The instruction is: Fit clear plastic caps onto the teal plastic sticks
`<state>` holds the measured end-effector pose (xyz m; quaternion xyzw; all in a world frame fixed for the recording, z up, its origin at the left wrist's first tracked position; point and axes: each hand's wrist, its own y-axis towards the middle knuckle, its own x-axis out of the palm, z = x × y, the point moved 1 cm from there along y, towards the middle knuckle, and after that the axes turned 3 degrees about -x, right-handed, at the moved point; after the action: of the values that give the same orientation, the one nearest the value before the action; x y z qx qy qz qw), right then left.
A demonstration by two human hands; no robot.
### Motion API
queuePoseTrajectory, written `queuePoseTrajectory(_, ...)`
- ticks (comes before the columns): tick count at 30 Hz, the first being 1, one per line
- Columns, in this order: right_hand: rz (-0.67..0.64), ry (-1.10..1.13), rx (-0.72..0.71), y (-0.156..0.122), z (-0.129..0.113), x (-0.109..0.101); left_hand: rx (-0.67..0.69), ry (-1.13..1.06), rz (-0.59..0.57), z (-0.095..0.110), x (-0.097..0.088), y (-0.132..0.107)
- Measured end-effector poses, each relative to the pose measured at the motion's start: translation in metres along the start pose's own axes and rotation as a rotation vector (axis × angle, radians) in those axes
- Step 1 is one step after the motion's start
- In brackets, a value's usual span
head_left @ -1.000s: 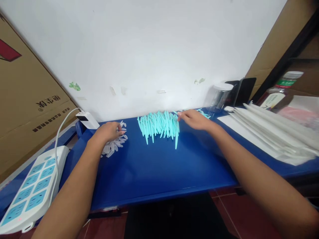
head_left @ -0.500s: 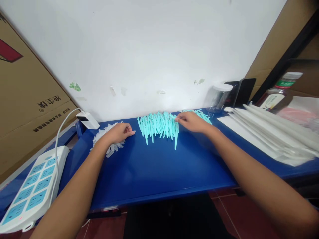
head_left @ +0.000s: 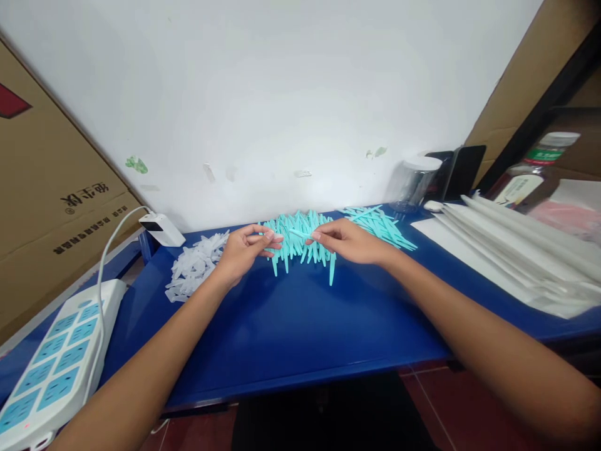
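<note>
My right hand (head_left: pixel 345 240) pinches a slim, tapered turquoise stick (head_left: pixel 300 233), whose free end points left toward my other hand. Thumb and fingers of my left hand (head_left: pixel 246 247) are closed together at the tips, with a small pale translucent piece (head_left: pixel 277 238) just visible there. Behind both hands lies a dense row of turquoise sticks (head_left: pixel 300 222) along the wall. A pile of translucent plastic pieces (head_left: pixel 195 266) lies to the left of my left hand. More turquoise sticks (head_left: pixel 382 225) are heaped loosely beyond my right hand.
On the left are a power strip (head_left: pixel 61 357) with a cable, a white charger (head_left: pixel 162 229) and a cardboard box (head_left: pixel 56 169). Stacked white sheets (head_left: pixel 516 257), a lidded clear jar (head_left: pixel 416 185) and a bottle (head_left: pixel 530 169) stand right. The blue table (head_left: pixel 300 326) ends at its front edge.
My left hand has moved right, from beside the translucent pile to the turquoise row. My right hand has shifted slightly left, bringing a turquoise stick in front of the row.
</note>
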<state>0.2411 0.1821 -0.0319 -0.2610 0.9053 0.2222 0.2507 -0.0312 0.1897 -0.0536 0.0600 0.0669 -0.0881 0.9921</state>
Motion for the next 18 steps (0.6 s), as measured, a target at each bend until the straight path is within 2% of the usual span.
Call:
queuePoseTrajectory(9,0.066,-0.022,-0.048,-0.0005,0.0048,-0.0041,-0.068,-0.026,0.044,-0.0048,0.0046,-0.0008)
queuePoseTrajectory(18,0.047,0.030,-0.041,-0.0010,-0.0008,-0.0049,-0.057,-0.007,-0.042,-0.0013,0.0087,-0.0050)
